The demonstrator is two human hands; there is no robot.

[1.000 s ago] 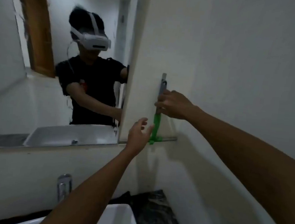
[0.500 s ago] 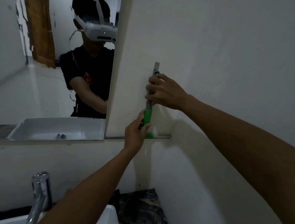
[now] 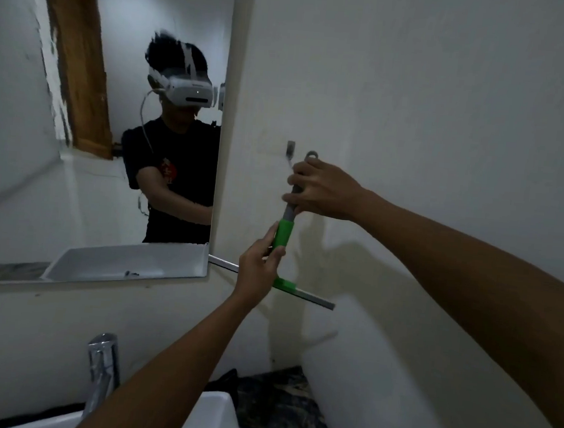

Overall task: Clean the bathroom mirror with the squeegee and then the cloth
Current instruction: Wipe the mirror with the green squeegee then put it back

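Note:
A squeegee point(image 3: 284, 233) with a grey and green handle hangs upright against the white wall, to the right of the mirror point(image 3: 93, 129). Its blade point(image 3: 310, 297) points down and runs level. My right hand point(image 3: 323, 190) grips the grey upper handle, just below the ring at its top. My left hand point(image 3: 260, 266) holds the green lower part of the handle. A small wall hook point(image 3: 290, 148) sits a little up and left of the ring, apart from it. No cloth is clearly in view.
A white basin point(image 3: 208, 419) and a chrome tap point(image 3: 102, 365) lie below, with a dark marbled counter point(image 3: 283, 415) beside them. The mirror reflects a person with a headset and a wooden door. A white side wall runs close along the right.
The squeegee has come off the hook and shifted right and slightly away from the wall. My left hand went from reaching to gripping the green handle. The view has swung right.

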